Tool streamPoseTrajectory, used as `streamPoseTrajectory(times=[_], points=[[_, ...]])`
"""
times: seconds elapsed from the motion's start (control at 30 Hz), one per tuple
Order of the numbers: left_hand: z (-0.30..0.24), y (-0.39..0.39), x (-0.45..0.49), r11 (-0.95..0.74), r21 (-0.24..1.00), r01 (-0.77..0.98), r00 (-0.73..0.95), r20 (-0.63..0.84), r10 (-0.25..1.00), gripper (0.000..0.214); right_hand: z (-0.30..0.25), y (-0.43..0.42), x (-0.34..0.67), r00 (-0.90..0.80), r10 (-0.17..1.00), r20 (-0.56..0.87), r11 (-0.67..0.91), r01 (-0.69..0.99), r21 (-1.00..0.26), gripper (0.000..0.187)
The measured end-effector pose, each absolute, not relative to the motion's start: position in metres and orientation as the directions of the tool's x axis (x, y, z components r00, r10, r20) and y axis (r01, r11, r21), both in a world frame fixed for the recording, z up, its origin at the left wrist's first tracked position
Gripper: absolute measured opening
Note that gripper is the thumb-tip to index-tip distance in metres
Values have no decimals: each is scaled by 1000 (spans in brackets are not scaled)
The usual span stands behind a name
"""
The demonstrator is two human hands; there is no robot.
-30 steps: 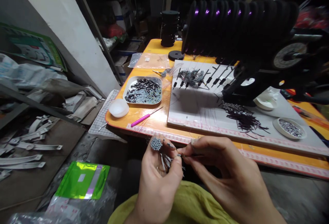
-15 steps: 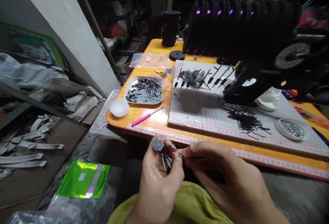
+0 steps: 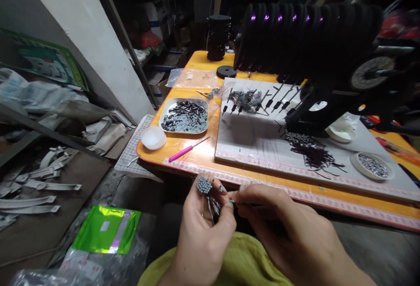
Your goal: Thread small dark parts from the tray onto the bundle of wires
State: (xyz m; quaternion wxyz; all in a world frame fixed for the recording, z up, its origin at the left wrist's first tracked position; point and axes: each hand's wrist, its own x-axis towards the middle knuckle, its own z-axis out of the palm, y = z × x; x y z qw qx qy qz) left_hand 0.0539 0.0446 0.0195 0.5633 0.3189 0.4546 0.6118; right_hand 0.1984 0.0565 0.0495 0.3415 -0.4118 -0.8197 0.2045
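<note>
My left hand [image 3: 200, 238] is closed round a bundle of small grey metal pieces [image 3: 204, 185] whose round ends stick up above the fingers, with thin wires trailing below. My right hand [image 3: 288, 229] pinches one small grey piece [image 3: 231, 200] against the left thumb tip. Both hands are held low over my lap in yellow-green cloth [image 3: 243, 264], just in front of the orange table edge [image 3: 197, 163].
On the table stand a metal tray of dark tubes [image 3: 184, 116], a white cup [image 3: 152, 137], a pink-handled tool [image 3: 187, 149], a grey board [image 3: 262, 146] with black strands [image 3: 311, 152], small dishes [image 3: 372, 165] and a black spool rack [image 3: 311, 36]. A green packet [image 3: 105, 230] lies on the floor at left.
Both hands have drifted slightly right and down together; the grip on the bundle and the pinched piece is unchanged.
</note>
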Motion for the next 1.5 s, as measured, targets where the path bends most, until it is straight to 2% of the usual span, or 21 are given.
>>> streamPoseTrajectory(times=[0.33, 0.6, 1.0, 1.13, 1.33, 1.5], points=[[26, 45, 55, 16, 926, -377, -194, -96, 976, 12, 47, 57, 198, -439, 804, 401, 594, 555, -583, 30], [44, 51, 54, 59, 953, -299, -189, -120, 975, 18, 47, 56, 200, -472, 782, 407, 621, 544, -564, 37], [40, 51, 58, 45, 940, -339, -213, -123, 969, 20, 46, 56, 200, -503, 763, 407, 643, 517, -566, 42], [29, 48, 62, -30, 933, -359, -274, -74, 959, 19, 46, 54, 200, -501, 757, 420, 651, 514, -559, 40], [19, 45, 63, -42, 937, -347, -274, -58, 960, 19, 43, 51, 201, -505, 763, 404, 643, 529, -553, 45], [23, 45, 61, -46, 935, -353, -252, -47, 967, 20, 40, 52, 201, -505, 766, 398, 639, 531, -556, 40]])
